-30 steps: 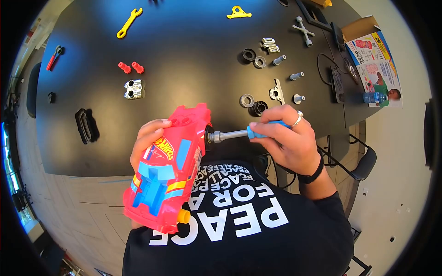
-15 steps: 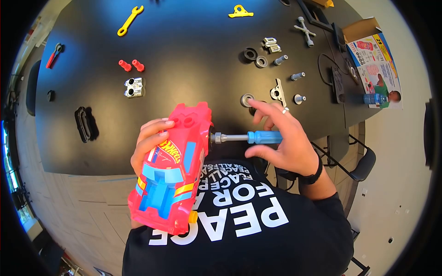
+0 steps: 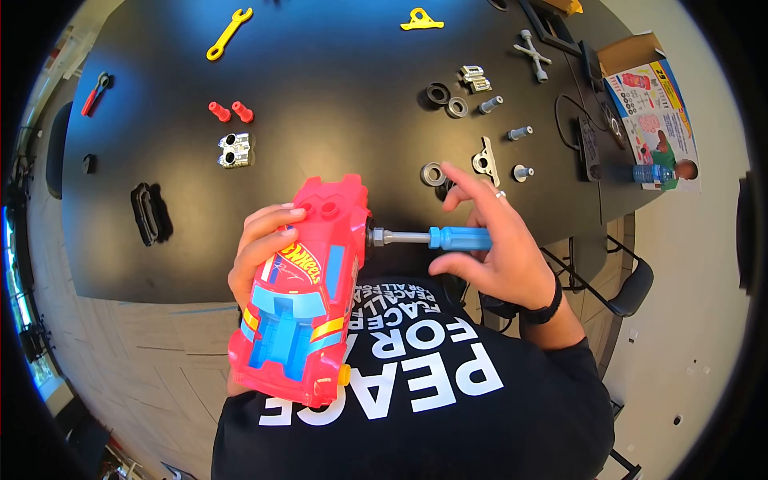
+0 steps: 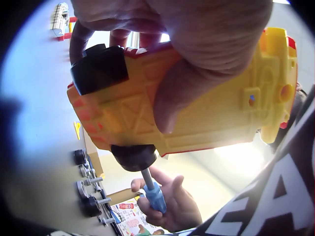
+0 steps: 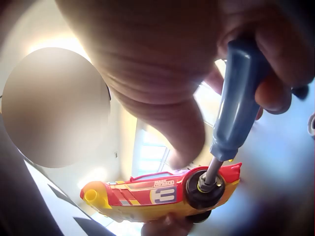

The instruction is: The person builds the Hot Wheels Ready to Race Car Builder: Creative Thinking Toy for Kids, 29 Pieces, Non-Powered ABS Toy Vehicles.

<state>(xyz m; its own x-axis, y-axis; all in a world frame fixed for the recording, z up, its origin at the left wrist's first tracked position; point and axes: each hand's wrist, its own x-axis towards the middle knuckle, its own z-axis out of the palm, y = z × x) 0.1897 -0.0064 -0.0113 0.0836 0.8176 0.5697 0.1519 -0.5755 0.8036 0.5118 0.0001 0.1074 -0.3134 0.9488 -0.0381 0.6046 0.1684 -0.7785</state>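
The left hand (image 3: 260, 250) holds a red toy car (image 3: 318, 240) with blue and yellow parts; in the left wrist view its thumb lies across the yellow underside (image 4: 211, 120). A blue-handled screwdriver (image 3: 460, 238) points leftward at the car's side. Its grey end meets the hub of a black wheel (image 5: 194, 192) in the right wrist view. Thumb and index finger of the right hand (image 3: 512, 260) stand spread, off the handle, while lower fingers curl around the handle (image 5: 234, 105). How far the tip goes into the hub is hidden.
On the dark table (image 3: 320, 104) lie a yellow wrench (image 3: 230, 34), red pegs (image 3: 242, 112), a silver engine block (image 3: 234, 150), a black loop-shaped part (image 3: 144, 214), a grey cross wrench (image 3: 534, 55) and several wheel parts. A printed box (image 3: 652, 112) and bottle (image 3: 652, 174) stand right.
The right thumb and index finger have let go of the handle and spread apart. The car has swung slightly, its lower end moving right, and the screwdriver now lies nearly level.
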